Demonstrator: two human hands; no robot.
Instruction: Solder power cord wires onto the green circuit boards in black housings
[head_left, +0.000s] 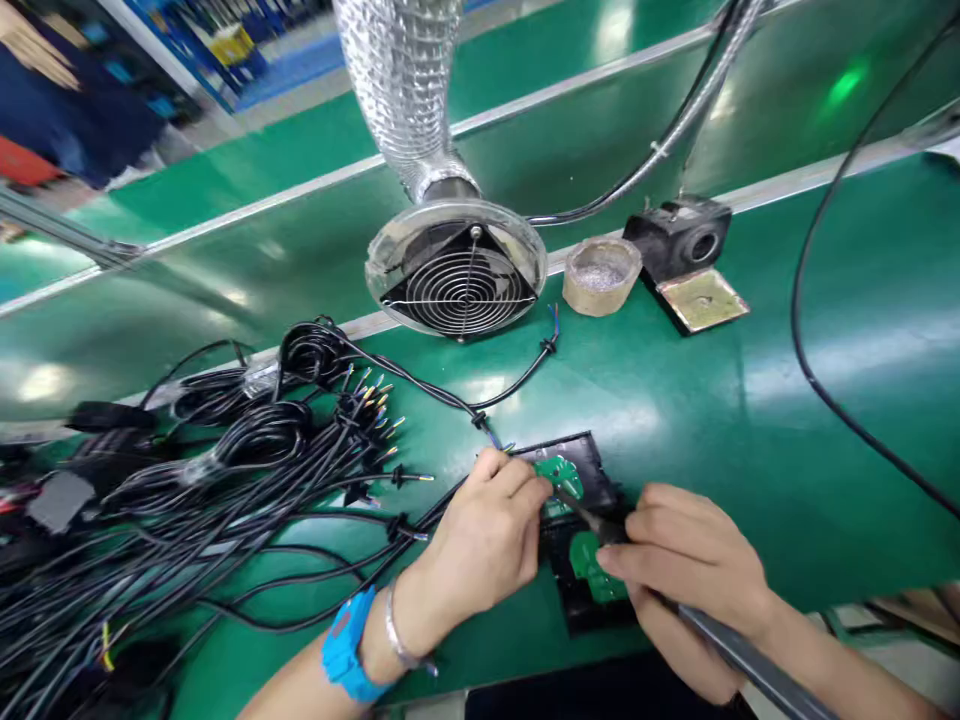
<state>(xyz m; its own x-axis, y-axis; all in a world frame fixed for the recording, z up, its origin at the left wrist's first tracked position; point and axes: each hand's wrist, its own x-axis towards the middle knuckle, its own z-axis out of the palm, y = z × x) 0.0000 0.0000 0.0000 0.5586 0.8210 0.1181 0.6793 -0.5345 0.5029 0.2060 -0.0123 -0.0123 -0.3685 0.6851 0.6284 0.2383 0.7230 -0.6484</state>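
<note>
My right hand [694, 580] grips a soldering iron [720, 650] like a pen. Its tip reaches the upper green circuit board [559, 475], which sits in a black plastic case [592, 465]. Just left of that tip, my left hand [487, 535] is closed in a pinch at the board's edge. A black cable [450, 497] runs in under its fingers; the pinched end is hidden. A second green circuit board [592, 570] lies nearer to me in another black case part [574, 615], partly behind my right hand.
Black cables [300, 500] with stripped coloured ends heap up on the left. A fume extractor fan [465, 280] with a foil duct [405, 90] stands behind the boards. Right of it are a round tub [600, 275] and an iron stand [686, 240] with a sponge tray [703, 300].
</note>
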